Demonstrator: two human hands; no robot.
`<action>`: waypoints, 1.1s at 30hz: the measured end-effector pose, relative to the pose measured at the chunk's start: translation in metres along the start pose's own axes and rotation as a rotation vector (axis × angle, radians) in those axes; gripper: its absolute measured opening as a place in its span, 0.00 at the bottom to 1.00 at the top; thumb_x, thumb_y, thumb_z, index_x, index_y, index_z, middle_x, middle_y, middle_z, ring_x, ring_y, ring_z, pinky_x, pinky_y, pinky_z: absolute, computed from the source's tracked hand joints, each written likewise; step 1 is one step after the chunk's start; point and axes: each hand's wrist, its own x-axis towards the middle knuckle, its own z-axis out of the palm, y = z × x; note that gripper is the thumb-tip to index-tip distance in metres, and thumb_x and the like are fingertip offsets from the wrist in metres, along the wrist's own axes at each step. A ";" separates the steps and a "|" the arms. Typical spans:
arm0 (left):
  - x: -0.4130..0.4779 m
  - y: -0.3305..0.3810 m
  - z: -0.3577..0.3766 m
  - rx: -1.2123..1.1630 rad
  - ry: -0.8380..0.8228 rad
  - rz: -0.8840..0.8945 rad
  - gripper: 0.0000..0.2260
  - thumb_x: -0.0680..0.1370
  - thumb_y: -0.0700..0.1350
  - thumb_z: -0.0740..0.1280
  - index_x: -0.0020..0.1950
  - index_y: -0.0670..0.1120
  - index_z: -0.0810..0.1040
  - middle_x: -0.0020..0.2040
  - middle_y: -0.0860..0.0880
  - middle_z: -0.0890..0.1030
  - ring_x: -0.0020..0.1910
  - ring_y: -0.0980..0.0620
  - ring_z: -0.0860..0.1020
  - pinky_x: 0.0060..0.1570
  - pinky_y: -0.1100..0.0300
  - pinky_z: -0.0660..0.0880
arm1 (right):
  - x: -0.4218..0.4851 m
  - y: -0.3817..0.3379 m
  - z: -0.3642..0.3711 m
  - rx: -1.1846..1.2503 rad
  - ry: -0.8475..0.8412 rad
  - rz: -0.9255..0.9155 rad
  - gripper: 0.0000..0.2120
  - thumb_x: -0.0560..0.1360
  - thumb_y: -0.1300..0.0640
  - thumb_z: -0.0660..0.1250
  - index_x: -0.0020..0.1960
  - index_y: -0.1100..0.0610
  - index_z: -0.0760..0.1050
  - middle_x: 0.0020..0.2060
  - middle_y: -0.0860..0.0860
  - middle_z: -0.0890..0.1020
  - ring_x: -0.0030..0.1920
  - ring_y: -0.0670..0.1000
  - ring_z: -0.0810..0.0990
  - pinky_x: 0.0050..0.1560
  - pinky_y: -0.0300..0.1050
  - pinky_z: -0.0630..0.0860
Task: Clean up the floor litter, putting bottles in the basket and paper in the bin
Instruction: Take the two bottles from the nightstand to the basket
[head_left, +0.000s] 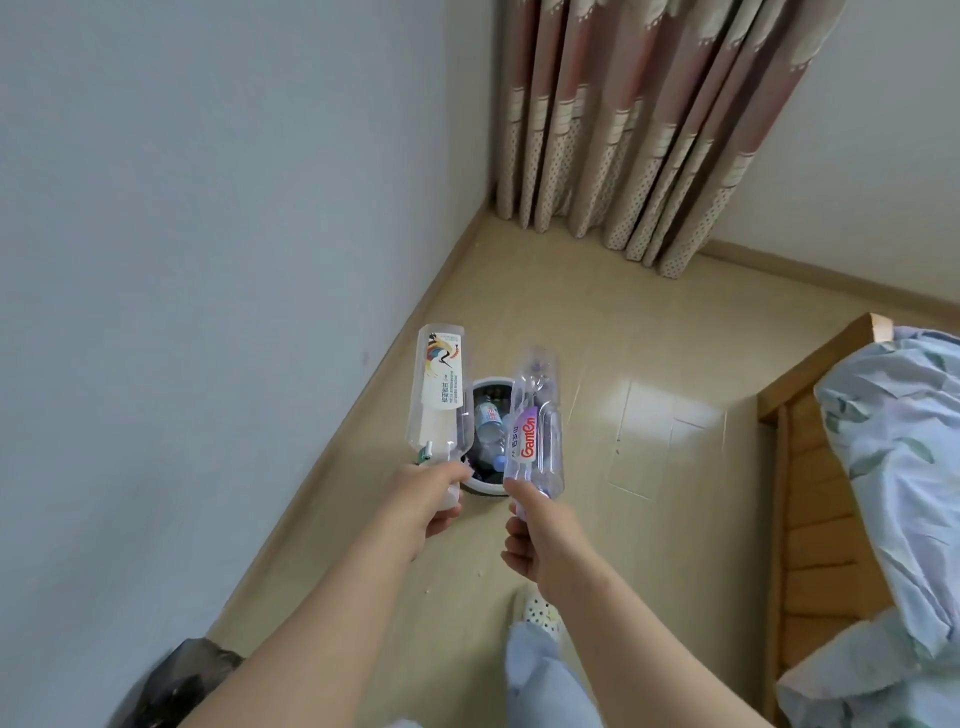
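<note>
The fingers (451, 472) of the left hand (428, 506) were curled tight round the neck end of a clear white-labelled bottle (438, 387). A green cap (424, 453) showed just above the knuckles, and the bottle's base pointed away from the person. The right hand (543, 538) gripped a clear Ganten bottle (535, 415) in the same way. Its fingers (514, 545) were wrapped round the narrow end, the purple label sat just beyond them, and the base was held farthest out. The two bottles were held side by side, near each other but apart, both in the air.

Between and beyond the two hands stood a round white basket (488, 490) on the floor (649, 338), close to the wall (208, 208). It already held several clear plastic bottles (488, 422) lying jumbled against one another. One had a pale blue cap and another a red and white label. The held bottles partly covered the view of the basket's opening.

A black plastic bag (182, 686) sat against the wall at the lower left, and its contents could not be seen. The person's foot in a dotted white slipper (537, 613) stood on the floor below the right hand. A wooden bed frame (810, 493) with leaf-patterned bedding (893, 441) filled the right side. A patterned curtain (649, 130) hung in the far corner.
</note>
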 end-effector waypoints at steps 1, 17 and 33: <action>0.011 0.008 0.013 -0.017 0.006 -0.035 0.06 0.73 0.44 0.69 0.41 0.44 0.74 0.33 0.47 0.76 0.28 0.53 0.73 0.32 0.63 0.70 | 0.012 -0.014 -0.009 -0.027 0.003 0.017 0.09 0.74 0.52 0.67 0.42 0.56 0.70 0.27 0.50 0.68 0.25 0.49 0.65 0.31 0.38 0.70; 0.200 0.025 0.078 -0.019 0.073 -0.357 0.07 0.74 0.43 0.69 0.40 0.44 0.72 0.31 0.45 0.73 0.27 0.51 0.70 0.31 0.63 0.67 | 0.191 -0.084 -0.025 -0.205 0.059 0.311 0.13 0.74 0.52 0.68 0.39 0.57 0.67 0.25 0.52 0.66 0.22 0.49 0.62 0.29 0.38 0.63; 0.327 -0.059 0.135 0.012 0.231 -0.505 0.20 0.74 0.59 0.66 0.52 0.42 0.74 0.36 0.47 0.76 0.30 0.50 0.75 0.36 0.59 0.72 | 0.351 -0.089 -0.050 -0.534 0.001 0.427 0.14 0.73 0.51 0.68 0.35 0.57 0.69 0.22 0.51 0.68 0.21 0.49 0.64 0.28 0.40 0.65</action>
